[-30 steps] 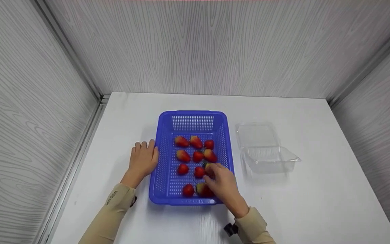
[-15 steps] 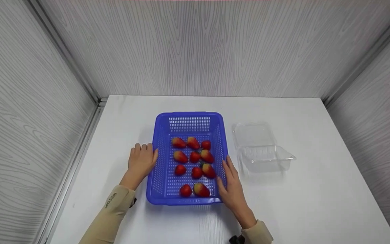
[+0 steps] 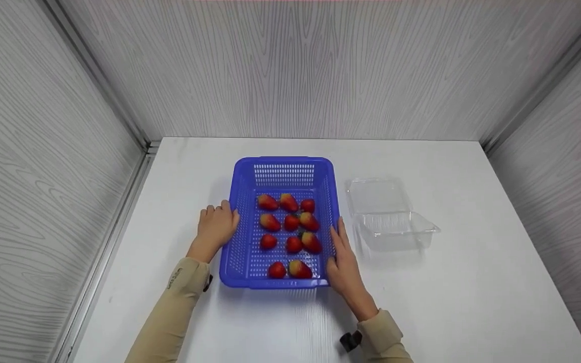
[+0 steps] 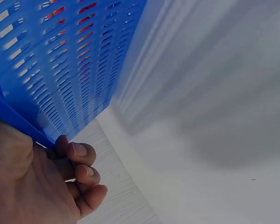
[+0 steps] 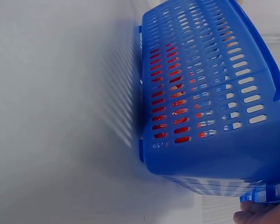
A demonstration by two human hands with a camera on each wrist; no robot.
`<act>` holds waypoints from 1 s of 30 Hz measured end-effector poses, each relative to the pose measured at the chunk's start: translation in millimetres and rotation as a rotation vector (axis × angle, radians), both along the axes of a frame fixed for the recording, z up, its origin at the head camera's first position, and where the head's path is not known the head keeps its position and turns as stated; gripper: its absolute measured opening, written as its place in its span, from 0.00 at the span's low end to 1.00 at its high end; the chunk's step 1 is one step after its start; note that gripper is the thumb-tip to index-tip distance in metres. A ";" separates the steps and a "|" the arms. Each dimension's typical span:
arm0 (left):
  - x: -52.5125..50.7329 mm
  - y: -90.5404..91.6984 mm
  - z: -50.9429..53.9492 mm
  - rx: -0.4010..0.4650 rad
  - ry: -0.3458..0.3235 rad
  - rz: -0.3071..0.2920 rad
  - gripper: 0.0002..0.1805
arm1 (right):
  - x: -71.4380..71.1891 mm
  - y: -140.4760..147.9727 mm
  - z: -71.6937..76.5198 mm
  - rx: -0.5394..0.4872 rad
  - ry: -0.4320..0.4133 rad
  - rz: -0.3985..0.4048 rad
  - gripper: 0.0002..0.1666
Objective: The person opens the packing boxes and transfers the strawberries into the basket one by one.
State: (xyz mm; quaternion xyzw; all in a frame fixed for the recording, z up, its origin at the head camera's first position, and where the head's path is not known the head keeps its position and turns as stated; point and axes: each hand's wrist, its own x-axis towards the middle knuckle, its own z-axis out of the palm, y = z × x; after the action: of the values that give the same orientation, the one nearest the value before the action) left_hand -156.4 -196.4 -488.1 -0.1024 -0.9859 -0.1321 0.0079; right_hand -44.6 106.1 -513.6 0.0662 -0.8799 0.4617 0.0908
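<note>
A blue perforated plastic basket [image 3: 285,284] is in the middle of the head view, with several red strawberries [image 3: 291,222] spread over its floor in loose rows. Its left rim is gripped by my left hand [image 3: 217,225]; in the left wrist view that hand [image 4: 28,182] has its fingers curled near the rim, beside the slotted wall [image 4: 67,88]. On the opposite side my right hand [image 3: 346,269] holds the right rim, thumb inside and fingers along the outer wall. Only part of the right hand [image 5: 266,213] shows in the right wrist view, low at the basket's edge [image 5: 214,154].
To the right of the basket, a clear plastic clamshell box [image 3: 396,234] stands on the white table [image 3: 472,292] with its lid [image 3: 379,195] folded back. Grey wood-grain panels [image 3: 290,70] enclose the table at the back and both sides.
My right hand has left a strawberry inside the basket and taken the right rim. The basket, strawberries and both hands have shifted slightly up the head view. My left hand keeps to the left rim.
</note>
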 end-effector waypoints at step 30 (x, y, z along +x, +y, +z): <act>-5.4 -3.3 5.6 0.020 -0.151 -0.006 0.24 | 11.2 132.1 -38.5 0.392 0.309 0.133 0.15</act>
State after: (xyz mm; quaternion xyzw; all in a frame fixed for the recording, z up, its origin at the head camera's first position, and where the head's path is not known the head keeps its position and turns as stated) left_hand -161.8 -199.7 -482.4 -0.0951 -0.9820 -0.1491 -0.0662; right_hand -33.4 238.3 -552.1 0.2102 -0.9219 0.2718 0.1789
